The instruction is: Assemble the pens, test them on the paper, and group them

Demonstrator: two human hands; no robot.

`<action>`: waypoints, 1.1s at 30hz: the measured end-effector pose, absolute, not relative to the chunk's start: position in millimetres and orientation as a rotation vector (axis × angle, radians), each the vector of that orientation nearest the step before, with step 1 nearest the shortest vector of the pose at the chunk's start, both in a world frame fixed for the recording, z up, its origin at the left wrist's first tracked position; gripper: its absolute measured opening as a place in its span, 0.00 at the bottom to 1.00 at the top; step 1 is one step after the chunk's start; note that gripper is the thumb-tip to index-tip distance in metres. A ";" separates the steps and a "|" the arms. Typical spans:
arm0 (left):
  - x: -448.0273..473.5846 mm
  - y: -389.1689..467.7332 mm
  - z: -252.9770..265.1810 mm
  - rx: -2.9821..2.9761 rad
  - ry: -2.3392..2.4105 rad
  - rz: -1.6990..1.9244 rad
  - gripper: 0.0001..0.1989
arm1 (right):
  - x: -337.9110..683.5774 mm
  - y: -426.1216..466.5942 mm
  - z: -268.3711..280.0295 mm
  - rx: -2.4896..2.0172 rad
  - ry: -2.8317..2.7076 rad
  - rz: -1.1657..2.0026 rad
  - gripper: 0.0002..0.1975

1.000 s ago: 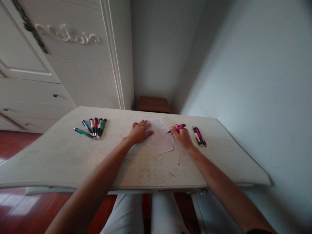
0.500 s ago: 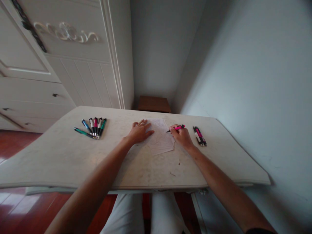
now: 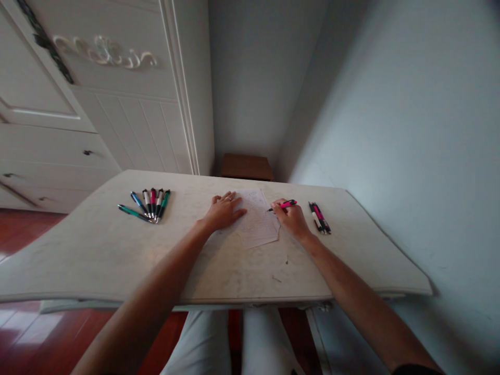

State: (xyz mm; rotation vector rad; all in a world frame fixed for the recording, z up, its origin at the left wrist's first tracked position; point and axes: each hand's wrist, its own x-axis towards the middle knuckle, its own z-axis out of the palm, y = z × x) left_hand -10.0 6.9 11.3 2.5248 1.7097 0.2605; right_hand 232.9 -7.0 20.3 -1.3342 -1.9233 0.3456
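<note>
A lined sheet of paper with handwriting lies on the white table, its lower right edge uneven. My left hand rests flat on the paper's left side, fingers spread, a ring on one of them. In my right hand is a pink and black pen, gripped near its tip. The pen's point is at the right part of the sheet, though I cannot tell whether it touches. The side of my right hand lies by the paper's right edge.
Several pens fan out on the table at the left. More pens lie close together right of my right hand. Small marks or scraps dot the table near its front edge. A pale wall borders the right side; a white cabinet stands behind left.
The pen tip has shifted very slightly to the right over the paper. My left hand, the sheet and the other pens stay in place.
</note>
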 end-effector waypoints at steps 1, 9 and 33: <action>-9.9 6.4 12.2 2.527 1.710 0.259 0.26 | 232.6 -7.3 20.5 -1.326 -1.937 0.347 0.17; -9.0 5.5 13.9 2.525 1.712 0.247 0.26 | 232.7 -7.0 19.1 -1.332 -1.912 0.376 0.17; -8.7 5.3 13.0 2.538 1.741 0.224 0.26 | 233.5 -8.6 22.4 -1.330 -1.950 0.285 0.17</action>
